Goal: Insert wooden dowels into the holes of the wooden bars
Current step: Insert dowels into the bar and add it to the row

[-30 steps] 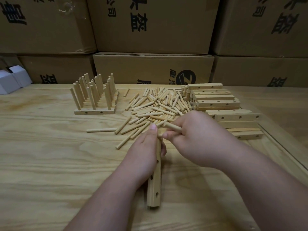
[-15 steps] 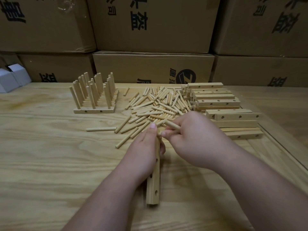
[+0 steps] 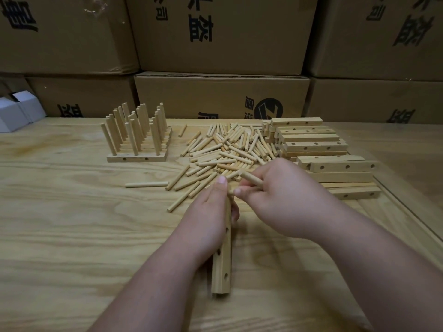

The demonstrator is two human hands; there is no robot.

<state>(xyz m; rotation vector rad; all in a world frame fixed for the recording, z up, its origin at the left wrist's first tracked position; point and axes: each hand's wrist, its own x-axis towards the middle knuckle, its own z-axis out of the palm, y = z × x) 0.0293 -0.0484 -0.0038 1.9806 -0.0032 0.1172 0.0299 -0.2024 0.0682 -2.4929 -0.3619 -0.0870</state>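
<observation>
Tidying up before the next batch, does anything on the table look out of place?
One dowel lies alone, left of the loose dowel pile, and another sits apart behind it. Nothing looks damaged.

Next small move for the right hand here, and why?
Probably tip the dowel upright over the far end of the bar and press it into a hole. The right hand grips it slanted beside the bar's far end, the left hand holds the bar, and its visible holes are empty.
</observation>
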